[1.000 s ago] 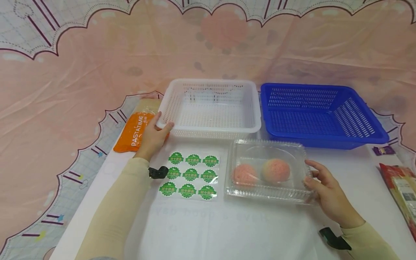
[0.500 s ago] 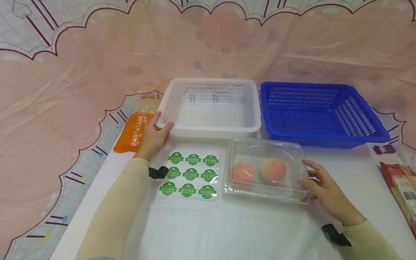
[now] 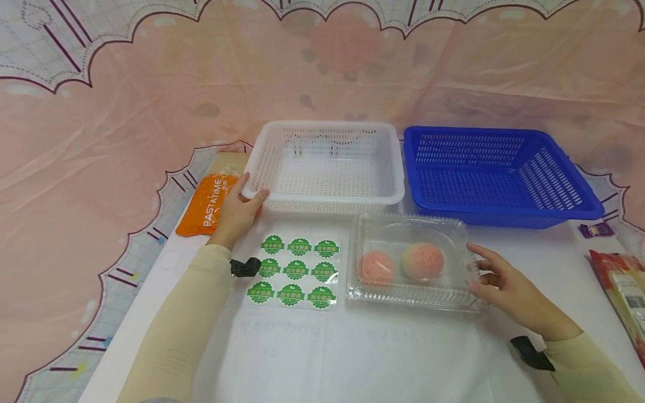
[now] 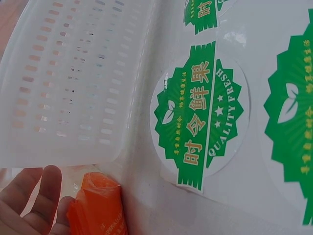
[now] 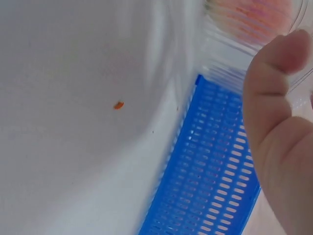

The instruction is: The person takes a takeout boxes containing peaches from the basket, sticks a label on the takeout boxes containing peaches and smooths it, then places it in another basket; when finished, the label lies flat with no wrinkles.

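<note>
White tabletop (image 3: 353, 358) carries a clear clamshell box (image 3: 410, 263) at near centre, touched on its right end by the right hand (image 3: 509, 288) with loosely spread fingers. At far left, the white basket (image 3: 327, 165) corner is gripped by the left hand (image 3: 237, 210), thumb hooked over the rim.

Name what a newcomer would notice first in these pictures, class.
The clear clamshell box holding two pink peaches sits front and centre, the right hand touching its right end. Behind stand a white basket, its corner gripped by the left hand, and a blue basket. Green stickers lie left.

The white basket (image 3: 327, 168) and blue basket (image 3: 499, 176) have slotted walls; the stickers (image 3: 297, 271) are green; the packet (image 3: 209, 204) is orange.
</note>
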The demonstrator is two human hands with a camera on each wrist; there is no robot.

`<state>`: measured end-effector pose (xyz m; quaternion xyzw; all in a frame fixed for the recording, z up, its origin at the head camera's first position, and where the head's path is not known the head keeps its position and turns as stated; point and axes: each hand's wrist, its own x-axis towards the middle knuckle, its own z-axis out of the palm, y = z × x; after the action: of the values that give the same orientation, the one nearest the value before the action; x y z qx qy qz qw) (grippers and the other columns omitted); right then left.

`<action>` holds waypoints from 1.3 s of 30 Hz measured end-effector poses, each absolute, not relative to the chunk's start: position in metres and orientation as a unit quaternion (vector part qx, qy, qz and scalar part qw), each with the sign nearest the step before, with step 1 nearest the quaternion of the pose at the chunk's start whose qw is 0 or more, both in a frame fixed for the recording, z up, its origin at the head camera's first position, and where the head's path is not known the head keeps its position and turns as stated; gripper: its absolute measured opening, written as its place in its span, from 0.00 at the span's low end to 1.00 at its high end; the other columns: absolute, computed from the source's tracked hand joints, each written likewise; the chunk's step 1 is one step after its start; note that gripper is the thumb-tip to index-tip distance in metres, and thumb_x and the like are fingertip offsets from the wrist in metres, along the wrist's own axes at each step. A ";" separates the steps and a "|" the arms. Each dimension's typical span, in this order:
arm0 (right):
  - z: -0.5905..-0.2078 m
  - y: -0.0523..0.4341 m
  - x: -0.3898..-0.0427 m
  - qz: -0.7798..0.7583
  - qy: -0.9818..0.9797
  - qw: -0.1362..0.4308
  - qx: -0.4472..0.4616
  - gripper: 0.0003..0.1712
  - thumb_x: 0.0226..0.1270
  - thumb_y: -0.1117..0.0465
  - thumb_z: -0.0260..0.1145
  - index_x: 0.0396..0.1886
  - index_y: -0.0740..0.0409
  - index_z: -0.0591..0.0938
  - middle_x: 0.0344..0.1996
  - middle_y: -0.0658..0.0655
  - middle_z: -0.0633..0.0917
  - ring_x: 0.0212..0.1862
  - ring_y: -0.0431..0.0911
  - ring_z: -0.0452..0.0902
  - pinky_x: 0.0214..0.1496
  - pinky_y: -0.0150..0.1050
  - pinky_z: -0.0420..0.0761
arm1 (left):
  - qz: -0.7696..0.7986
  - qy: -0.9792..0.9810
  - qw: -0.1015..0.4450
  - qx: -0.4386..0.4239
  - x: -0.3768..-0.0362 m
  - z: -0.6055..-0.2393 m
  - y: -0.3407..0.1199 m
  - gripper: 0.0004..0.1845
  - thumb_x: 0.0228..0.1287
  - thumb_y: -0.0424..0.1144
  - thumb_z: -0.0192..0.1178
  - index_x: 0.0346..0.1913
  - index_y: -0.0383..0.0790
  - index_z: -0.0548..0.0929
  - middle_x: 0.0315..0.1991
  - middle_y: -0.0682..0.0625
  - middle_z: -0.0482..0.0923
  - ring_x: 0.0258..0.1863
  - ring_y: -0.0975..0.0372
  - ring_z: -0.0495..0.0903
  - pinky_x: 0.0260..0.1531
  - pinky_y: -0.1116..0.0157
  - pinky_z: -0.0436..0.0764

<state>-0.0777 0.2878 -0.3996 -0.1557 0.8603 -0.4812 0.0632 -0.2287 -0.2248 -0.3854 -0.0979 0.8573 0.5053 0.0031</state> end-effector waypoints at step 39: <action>-0.393 0.294 -0.097 -0.503 0.848 0.116 -0.119 0.43 0.71 0.67 0.64 0.78 0.64 0.53 0.60 0.74 0.68 0.44 0.37 0.77 0.37 0.35 0.83 | 0.492 0.865 0.007 -0.097 -0.230 -0.383 -0.226 0.44 0.70 0.61 0.58 0.81 0.59 0.47 0.70 0.42 0.64 0.59 0.48 0.68 0.62 0.53 0.74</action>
<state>-0.0974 0.2939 -0.3932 -0.1192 0.8478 -0.5034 0.1162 -0.2299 -0.2260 -0.3825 -0.0973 0.8650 0.4923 0.0066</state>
